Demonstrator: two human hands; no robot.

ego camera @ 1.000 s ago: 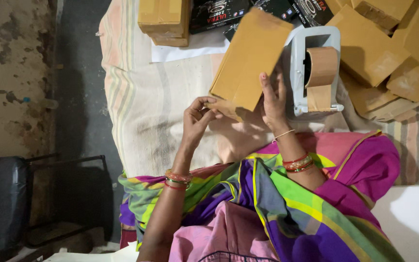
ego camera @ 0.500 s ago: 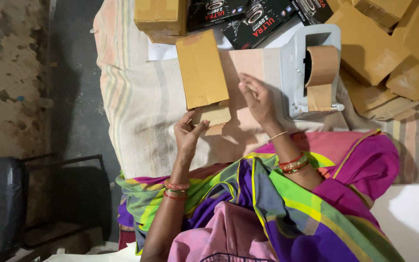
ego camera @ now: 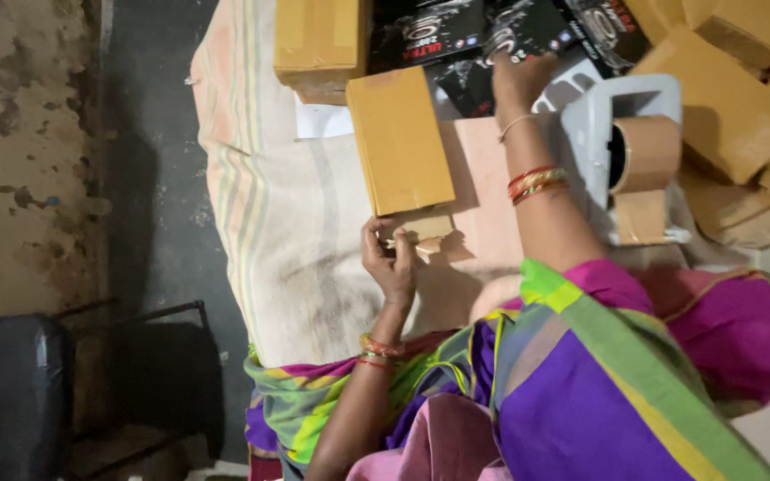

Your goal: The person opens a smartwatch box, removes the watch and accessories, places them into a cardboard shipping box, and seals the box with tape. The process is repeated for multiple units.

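A brown cardboard box (ego camera: pixel 400 142) lies on the striped cloth in front of me, its near end flap open. My left hand (ego camera: pixel 391 261) grips that flap at the box's near end. My right hand (ego camera: pixel 520 78) is stretched far forward and rests on a glossy black product pack (ego camera: pixel 528 36) among others at the top of the view; I cannot see whether its fingers have closed around the pack. A white tape dispenser (ego camera: pixel 621 151) with a brown tape roll stands just right of my right forearm.
Another sealed brown box (ego camera: pixel 318 40) sits beyond the open one. A heap of brown boxes (ego camera: pixel 741 107) fills the right side. The striped cloth (ego camera: pixel 269 232) ends at a dark floor on the left, where a black chair (ego camera: pixel 11 392) stands.
The box has been laid flat on the cloth. My right hand left the box and reached forward to the black packs. My left hand stayed at the box's near flap.
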